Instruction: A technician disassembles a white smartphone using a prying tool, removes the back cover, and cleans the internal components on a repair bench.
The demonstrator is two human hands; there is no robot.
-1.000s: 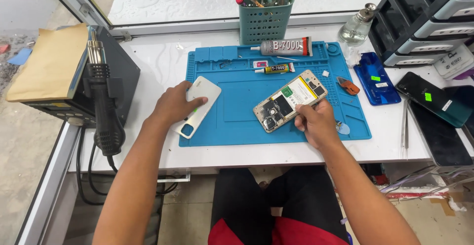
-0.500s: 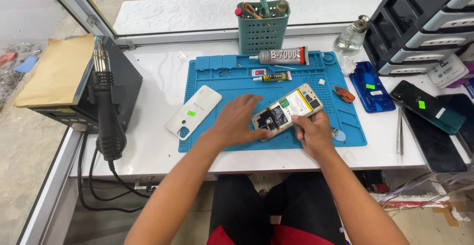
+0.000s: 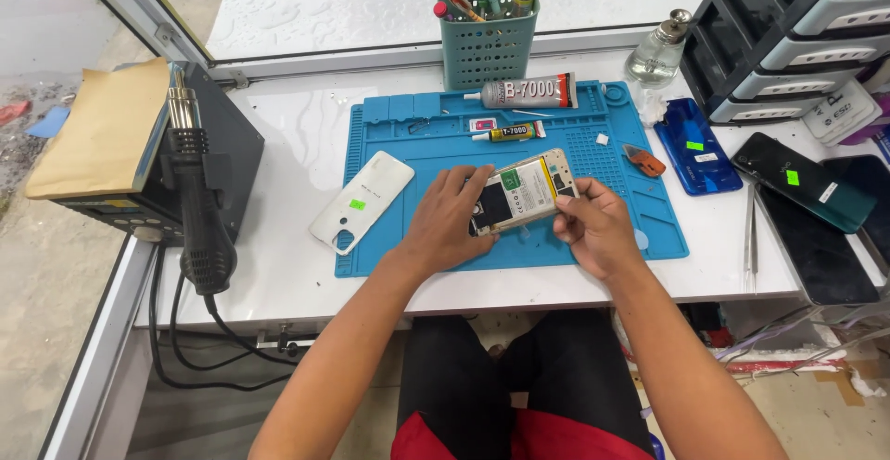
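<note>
Opened phone [image 3: 521,191] ends under both hands

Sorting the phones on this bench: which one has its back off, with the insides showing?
The opened phone on the blue mat, held between the left hand and right hand. The blue phone and dark green phone at right lie closed.
</note>
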